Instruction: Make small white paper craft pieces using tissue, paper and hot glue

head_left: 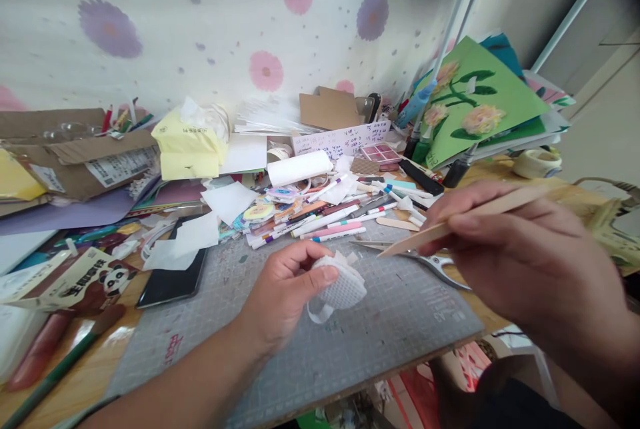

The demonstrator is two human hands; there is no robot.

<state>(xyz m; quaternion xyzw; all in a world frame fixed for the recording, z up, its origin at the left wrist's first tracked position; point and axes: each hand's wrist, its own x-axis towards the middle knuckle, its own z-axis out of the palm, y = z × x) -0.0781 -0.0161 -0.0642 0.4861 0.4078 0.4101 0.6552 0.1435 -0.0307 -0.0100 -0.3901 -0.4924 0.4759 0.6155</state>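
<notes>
Between the thumb and fingers of my left hand (287, 289) is a small white textured pouch-like piece (345, 286), with a thin white strip looping out below it. This hand is closed on the piece, just above the grey cutting mat (250, 376). My right hand (525, 262) is closed around a flat pale wooden stick (425, 236), held like a pen. The stick's tip points down and left toward the white piece, a short way apart from it. Behind the stick lie metal scissors (443, 268) on the mat, partly hidden by my right hand.
Several markers (330, 219) lie heaped at the mat's back edge, by a white paper roll (300, 168). A black phone (173, 276) and a panda box (75, 282) sit left. A yellow tissue pack (187, 146) stands behind, a green flower picture (480, 99) at back right.
</notes>
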